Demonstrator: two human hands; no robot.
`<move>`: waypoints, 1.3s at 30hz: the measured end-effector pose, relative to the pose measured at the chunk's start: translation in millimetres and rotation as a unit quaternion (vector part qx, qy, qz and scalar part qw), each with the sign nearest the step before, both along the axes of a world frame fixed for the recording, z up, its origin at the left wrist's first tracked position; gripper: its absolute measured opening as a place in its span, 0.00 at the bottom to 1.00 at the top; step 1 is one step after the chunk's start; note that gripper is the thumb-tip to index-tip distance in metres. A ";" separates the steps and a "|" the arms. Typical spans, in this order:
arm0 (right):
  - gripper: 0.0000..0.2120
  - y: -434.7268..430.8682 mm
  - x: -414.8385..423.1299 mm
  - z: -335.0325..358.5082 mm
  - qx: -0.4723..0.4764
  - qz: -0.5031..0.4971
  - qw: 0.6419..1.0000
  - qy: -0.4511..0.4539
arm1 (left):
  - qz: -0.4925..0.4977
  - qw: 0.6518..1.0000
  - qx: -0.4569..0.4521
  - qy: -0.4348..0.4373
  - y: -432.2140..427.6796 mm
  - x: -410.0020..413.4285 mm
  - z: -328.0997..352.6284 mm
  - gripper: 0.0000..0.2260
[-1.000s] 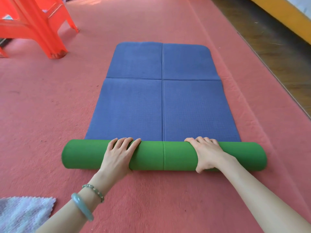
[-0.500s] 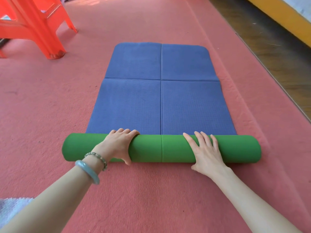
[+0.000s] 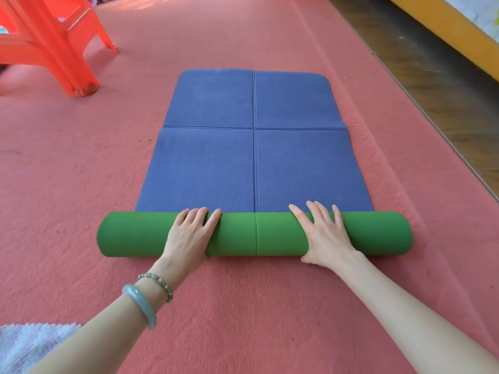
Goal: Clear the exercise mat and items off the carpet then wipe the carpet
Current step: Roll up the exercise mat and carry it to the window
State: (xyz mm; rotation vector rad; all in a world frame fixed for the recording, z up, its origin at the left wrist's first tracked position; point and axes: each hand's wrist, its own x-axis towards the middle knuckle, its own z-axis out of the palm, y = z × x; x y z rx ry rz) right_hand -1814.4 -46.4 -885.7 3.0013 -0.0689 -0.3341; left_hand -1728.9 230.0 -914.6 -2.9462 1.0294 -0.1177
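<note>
Mat roll [image 3: 129, 233] farther forward, axis left-right

Exercise mat [image 3: 216, 168] blue on top with fine ribbed texture and crease lines splitting it into four panels; its rolled part [image 3: 135, 233] plain green. Carpet [image 3: 81, 157] salmon pink, stool [image 3: 54, 44] bright orange-red, cloth [image 3: 27, 344] pale grey-white and fuzzy. Bangle [image 3: 140, 303] milky jade green, beaded bracelet [image 3: 159, 284] grey-green, wood floor [image 3: 432, 85] dark brown, wall band [image 3: 445, 31] yellow-orange.
</note>
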 end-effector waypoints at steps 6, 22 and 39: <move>0.63 -2.3 -11.0 -23.8 -0.008 0.014 0.996 -0.092 | -0.002 0.996 0.044 0.076 -6.7 19.9 12.1 0.50; 0.48 -5.0 22.7 -4.5 -0.021 -0.001 1.000 -0.007 | 0.008 1.000 -0.005 -0.004 -0.4 24.3 1.9 0.46; 0.47 13.3 -32.9 13.6 0.002 0.000 0.997 0.073 | -0.013 0.998 -0.002 0.060 20.8 -28.6 4.4 0.47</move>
